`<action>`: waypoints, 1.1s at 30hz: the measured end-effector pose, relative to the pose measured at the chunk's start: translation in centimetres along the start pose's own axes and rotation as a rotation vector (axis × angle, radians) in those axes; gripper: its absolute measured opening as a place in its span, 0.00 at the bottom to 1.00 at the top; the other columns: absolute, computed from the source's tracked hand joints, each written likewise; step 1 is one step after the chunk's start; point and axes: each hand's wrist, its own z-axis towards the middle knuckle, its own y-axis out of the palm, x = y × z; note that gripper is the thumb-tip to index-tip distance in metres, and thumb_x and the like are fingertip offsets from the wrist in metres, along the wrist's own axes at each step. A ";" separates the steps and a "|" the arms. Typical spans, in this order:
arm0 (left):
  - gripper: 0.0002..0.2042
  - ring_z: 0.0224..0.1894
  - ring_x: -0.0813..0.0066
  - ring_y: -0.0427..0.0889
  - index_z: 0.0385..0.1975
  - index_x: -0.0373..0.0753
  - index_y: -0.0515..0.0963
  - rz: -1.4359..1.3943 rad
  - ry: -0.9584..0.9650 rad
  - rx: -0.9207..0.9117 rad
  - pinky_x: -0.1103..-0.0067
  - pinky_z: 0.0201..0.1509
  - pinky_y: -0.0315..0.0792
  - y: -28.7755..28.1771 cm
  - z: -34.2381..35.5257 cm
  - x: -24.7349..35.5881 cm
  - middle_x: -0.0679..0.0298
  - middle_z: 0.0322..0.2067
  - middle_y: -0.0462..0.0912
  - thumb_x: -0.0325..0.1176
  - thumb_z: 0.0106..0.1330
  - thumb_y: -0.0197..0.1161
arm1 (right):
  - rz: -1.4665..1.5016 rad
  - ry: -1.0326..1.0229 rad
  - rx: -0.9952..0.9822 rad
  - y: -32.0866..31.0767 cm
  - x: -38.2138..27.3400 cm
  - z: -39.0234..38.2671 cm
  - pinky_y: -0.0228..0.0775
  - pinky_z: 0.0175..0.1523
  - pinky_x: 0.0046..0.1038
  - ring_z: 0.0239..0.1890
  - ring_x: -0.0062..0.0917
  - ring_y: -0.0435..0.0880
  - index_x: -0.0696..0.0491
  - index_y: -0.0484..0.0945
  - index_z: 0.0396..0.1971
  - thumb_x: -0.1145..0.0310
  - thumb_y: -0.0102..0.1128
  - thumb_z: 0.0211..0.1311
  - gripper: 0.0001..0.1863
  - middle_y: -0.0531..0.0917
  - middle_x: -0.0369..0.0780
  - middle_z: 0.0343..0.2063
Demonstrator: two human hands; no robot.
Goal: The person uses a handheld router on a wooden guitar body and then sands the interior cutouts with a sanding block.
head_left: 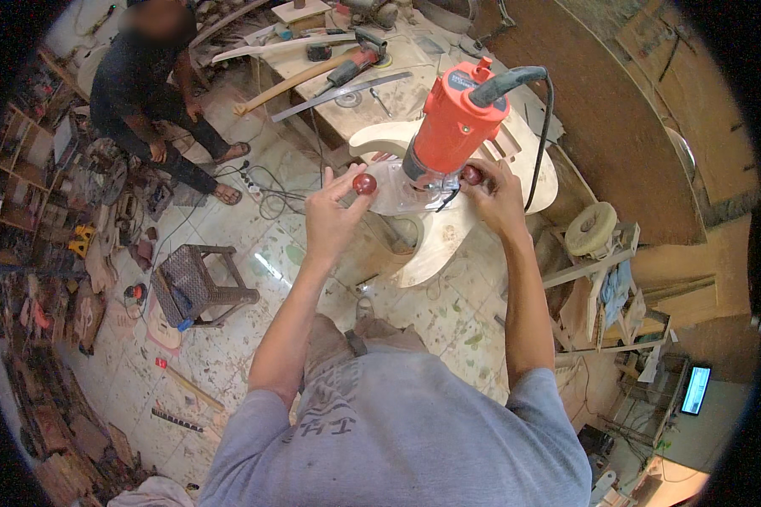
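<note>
An orange-red handheld router point(455, 122) stands on a pale wooden guitar body point(435, 249), which lies at the near end of the workbench and overhangs its edge. Its base plate point(389, 196) is clear, with a round dark red knob at either side. My left hand point(331, 211) grips the left knob point(364, 183) between thumb and fingers, some fingers pointing up. Around the right knob point(472, 175) my right hand point(500, 201) is closed, partly covering it. The bit is hidden behind the base and body. A thick black cable point(548, 110) loops from the router's top down the right side.
On the workbench point(313, 110) lie an angle grinder point(355, 66), a steel ruler point(342, 95) and wood strips. A person point(148, 93) sits at the left. A woven stool point(196, 283) and cables point(271, 196) are on the floor. A wooden stand point(596, 262) is at the right.
</note>
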 end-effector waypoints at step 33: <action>0.11 0.54 0.62 0.86 0.50 0.39 0.88 -0.009 0.214 -0.303 0.71 0.63 0.76 -5.0 2.8 2.3 0.55 0.54 0.87 0.31 0.72 0.65 | 0.720 -0.434 1.076 -9.9 -15.7 -2.8 0.85 0.53 0.39 0.46 0.39 0.89 0.59 0.68 0.63 0.76 0.71 0.54 0.35 0.85 0.50 0.46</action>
